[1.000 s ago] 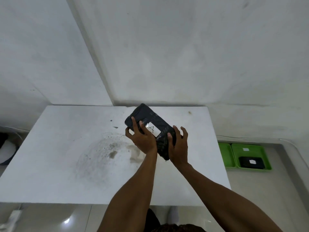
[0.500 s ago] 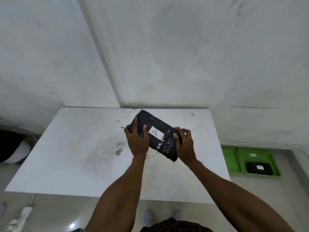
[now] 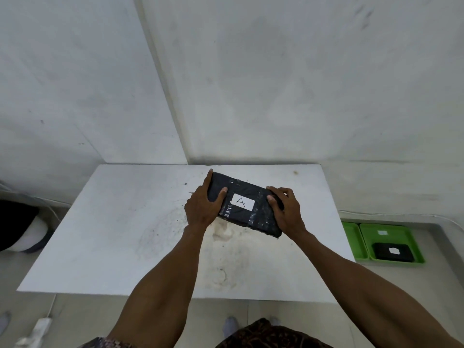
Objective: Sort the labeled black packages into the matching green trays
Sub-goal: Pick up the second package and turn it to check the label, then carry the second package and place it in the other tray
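A black taped package (image 3: 248, 212) with a white label marked "A" is held above the white table (image 3: 125, 234), its label facing me. My left hand (image 3: 203, 204) grips its left end and my right hand (image 3: 286, 212) grips its right end. On the floor to the right lie two green trays: a wide one (image 3: 401, 234) with a small white tag and another black labelled package (image 3: 393, 252) in it, and a narrower one (image 3: 352, 242) partly hidden behind the table's edge.
The table stands against a white wall corner and has a stained patch (image 3: 221, 232) under the package. A dark and white object (image 3: 22, 229) sits on the floor at the left. A white power strip (image 3: 37, 330) lies by the table's near left corner.
Both hands have turned the package from steeply tilted to nearly level, so the "A" label now faces me squarely. The view has shifted, bringing the trays further into sight.
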